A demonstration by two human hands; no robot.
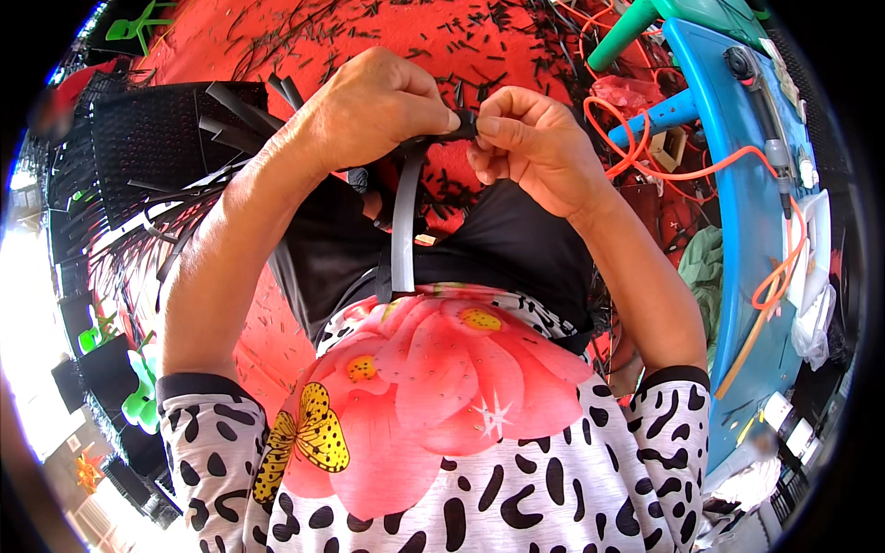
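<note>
Head view: your left hand and right hand pinch a black strip between them, in front of you; a grey band runs below (whether joined, I cannot tell), with the blue bench rightward.

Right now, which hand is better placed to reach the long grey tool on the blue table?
Probably the right hand: the long grey tool on the blue table lies on that side. The left hand is farther off, pinching a black strip.

Left fingers, right fingers, black strip (pinched), red floor
</note>
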